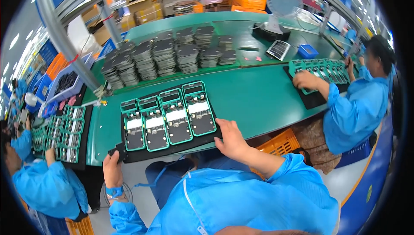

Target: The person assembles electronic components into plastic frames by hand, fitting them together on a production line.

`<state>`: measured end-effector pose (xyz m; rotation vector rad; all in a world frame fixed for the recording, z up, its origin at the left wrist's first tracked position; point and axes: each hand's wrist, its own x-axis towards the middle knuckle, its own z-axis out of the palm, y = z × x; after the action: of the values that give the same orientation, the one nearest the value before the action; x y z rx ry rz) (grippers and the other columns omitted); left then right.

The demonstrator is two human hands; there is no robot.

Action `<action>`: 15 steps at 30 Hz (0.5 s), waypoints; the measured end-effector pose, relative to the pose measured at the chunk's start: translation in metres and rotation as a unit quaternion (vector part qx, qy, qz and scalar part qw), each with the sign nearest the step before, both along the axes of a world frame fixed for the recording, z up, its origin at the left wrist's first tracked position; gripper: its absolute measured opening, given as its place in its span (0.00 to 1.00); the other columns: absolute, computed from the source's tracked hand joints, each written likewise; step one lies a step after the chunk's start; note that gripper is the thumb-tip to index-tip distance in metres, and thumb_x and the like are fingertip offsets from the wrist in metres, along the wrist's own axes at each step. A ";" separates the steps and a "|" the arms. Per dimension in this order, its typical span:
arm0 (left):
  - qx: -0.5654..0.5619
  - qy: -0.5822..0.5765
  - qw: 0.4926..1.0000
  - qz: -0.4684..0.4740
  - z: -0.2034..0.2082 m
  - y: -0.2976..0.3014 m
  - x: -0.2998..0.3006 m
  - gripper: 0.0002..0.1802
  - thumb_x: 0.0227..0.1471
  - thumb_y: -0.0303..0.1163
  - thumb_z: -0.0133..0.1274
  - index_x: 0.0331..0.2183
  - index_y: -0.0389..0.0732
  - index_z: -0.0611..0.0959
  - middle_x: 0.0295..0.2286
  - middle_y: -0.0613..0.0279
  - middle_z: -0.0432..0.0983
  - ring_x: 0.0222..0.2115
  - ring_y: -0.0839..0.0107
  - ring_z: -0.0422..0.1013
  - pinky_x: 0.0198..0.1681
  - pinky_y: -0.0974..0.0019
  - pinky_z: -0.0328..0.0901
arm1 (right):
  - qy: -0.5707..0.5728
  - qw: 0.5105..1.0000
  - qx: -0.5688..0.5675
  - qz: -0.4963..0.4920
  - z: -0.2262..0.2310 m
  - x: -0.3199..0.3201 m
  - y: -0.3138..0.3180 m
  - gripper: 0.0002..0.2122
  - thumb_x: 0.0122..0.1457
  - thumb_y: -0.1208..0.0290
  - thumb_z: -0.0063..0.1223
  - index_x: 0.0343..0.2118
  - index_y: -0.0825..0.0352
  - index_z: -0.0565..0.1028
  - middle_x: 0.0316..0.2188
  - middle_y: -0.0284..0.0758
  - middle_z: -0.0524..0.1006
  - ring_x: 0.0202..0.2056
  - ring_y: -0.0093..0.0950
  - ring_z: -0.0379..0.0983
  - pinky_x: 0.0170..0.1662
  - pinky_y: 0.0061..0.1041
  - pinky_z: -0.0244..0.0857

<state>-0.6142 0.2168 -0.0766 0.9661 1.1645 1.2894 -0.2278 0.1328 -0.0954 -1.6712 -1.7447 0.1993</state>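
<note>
Several phone-sized green frames [175, 119] lie in a row on a black mat [144, 155] in front of me. Each carries small boards, a white strip and a dark lower panel. At the mat's near left corner, my left hand [112, 172] is closed on the edge, beside a small black block [117, 149]; its curled fingers are partly hidden. A blue band with a cable circles that wrist. My right hand [232, 139] grips the mat's right edge, thumb toward me and fingers beyond, next to the rightmost frame.
Stacks of dark flat plates [165, 56] stand behind the mat on the green bench [246, 88]. A fan [276, 10] and a blue tray [307, 51] are at the back right. Co-workers in blue [355, 105] handle similar frames on both sides. An orange crate [280, 144] sits below the bench.
</note>
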 end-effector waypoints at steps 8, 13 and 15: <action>-0.011 -0.069 0.976 -0.206 0.012 -0.021 0.156 0.17 0.53 0.28 0.48 0.46 0.33 0.74 0.40 0.60 0.74 0.41 0.69 0.70 0.48 0.66 0.63 | -0.043 0.973 0.009 -0.228 -0.002 0.138 -0.037 0.24 0.45 0.84 0.43 0.50 0.76 0.65 0.43 0.49 0.71 0.43 0.47 0.64 0.50 0.38 0.59; -0.034 -0.076 0.941 -0.329 0.002 -0.012 0.252 0.16 0.54 0.27 0.46 0.46 0.34 0.73 0.39 0.61 0.73 0.39 0.72 0.69 0.45 0.69 0.64 | -0.066 0.926 0.026 -0.370 -0.025 0.229 -0.062 0.22 0.48 0.83 0.43 0.50 0.71 0.66 0.41 0.47 0.73 0.43 0.46 0.65 0.48 0.39 0.59; -0.021 -0.073 0.929 -0.363 -0.002 -0.012 0.282 0.17 0.55 0.29 0.47 0.47 0.34 0.73 0.39 0.62 0.73 0.38 0.74 0.69 0.45 0.70 0.63 | -0.042 0.911 0.015 -0.409 -0.027 0.248 -0.069 0.22 0.49 0.81 0.45 0.51 0.72 0.65 0.41 0.48 0.72 0.45 0.47 0.63 0.49 0.41 0.58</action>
<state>-0.3325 0.2051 -0.0785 1.1046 0.6120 0.7130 0.0199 0.0633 -0.1227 -2.2509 -0.9556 -0.2888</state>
